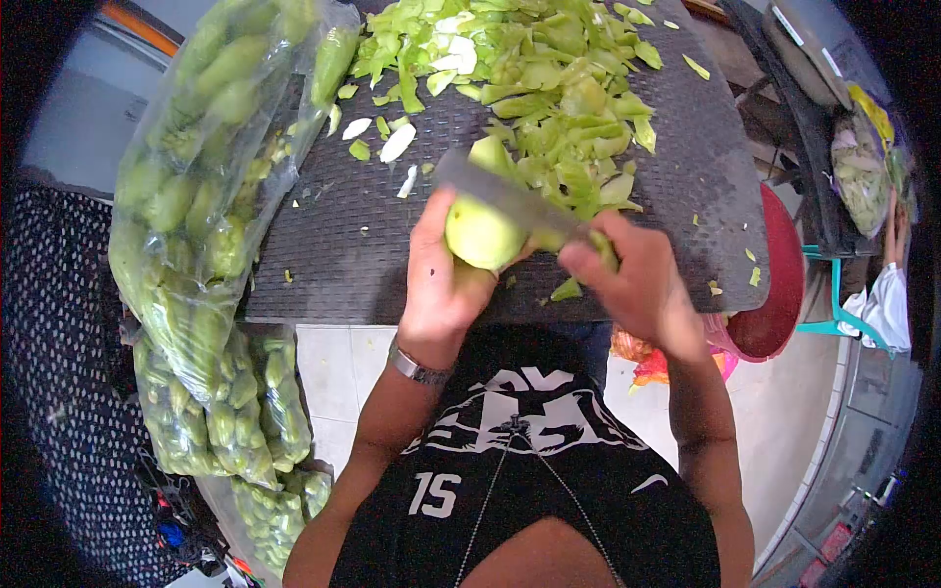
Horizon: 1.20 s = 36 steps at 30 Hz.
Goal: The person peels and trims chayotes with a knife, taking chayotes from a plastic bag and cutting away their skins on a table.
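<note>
My left hand [438, 284], with a watch on its wrist, is wrapped round a pale green, partly peeled fruit [482, 238] that looks like a green mango, above the table's near edge. In my right hand [642, 279] is a broad-bladed knife [510, 199], somewhat blurred. Its blade lies across the top of the fruit, and my fingers mostly hide its handle. Just beyond the blade, a large heap of green peelings [569, 108] spreads over the dark woven-pattern table [333, 265]. Several pale pieces [397, 143] lie left of the heap.
A long clear plastic bag of green fruit [181, 206] hangs over the table's left edge. More filled bags [225, 412] rest below it. At right are a red tub [774, 284], a teal stool [833, 314] and part of another person, a hand [894, 230] near bagged produce [861, 167].
</note>
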Each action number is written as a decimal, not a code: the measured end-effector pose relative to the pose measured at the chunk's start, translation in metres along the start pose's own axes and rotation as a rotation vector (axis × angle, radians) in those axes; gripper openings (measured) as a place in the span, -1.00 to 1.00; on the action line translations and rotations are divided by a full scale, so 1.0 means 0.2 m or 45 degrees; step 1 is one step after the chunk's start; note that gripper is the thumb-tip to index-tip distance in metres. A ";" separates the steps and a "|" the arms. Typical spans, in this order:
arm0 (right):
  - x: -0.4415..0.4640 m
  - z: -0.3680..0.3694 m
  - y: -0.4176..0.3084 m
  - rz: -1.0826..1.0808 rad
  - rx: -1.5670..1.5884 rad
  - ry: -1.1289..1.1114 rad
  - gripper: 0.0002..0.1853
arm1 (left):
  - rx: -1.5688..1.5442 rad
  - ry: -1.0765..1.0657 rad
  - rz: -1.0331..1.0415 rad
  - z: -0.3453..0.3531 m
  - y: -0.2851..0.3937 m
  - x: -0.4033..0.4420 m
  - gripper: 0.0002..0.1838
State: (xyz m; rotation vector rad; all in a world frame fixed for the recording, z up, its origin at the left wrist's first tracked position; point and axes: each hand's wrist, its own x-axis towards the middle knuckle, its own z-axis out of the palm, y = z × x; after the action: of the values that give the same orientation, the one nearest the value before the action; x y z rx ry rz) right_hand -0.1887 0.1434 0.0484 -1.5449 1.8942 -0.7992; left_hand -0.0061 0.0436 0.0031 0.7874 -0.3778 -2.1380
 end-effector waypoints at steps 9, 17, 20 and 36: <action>0.02 0.07 0.02 -0.413 -0.264 0.029 -0.38 | -0.110 -0.149 -0.121 -0.05 -0.05 0.03 -0.31; 0.14 -0.12 0.15 0.090 -0.147 0.178 -0.44 | -0.045 -0.296 -0.302 0.01 0.01 -0.04 -0.37; 0.06 -0.07 0.00 0.033 -0.015 0.032 -0.42 | 0.019 -0.324 -0.321 -0.07 -0.02 0.02 -0.36; 0.05 -0.19 0.15 -0.027 0.033 -0.048 -0.56 | 0.241 -0.364 -0.308 -0.09 -0.01 0.01 -0.28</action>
State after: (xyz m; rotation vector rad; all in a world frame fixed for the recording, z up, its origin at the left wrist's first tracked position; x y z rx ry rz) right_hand -0.2368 0.1421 0.0507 -1.5556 1.8364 -0.7950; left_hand 0.0039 0.0441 -0.0124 0.6581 -0.6713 -2.4783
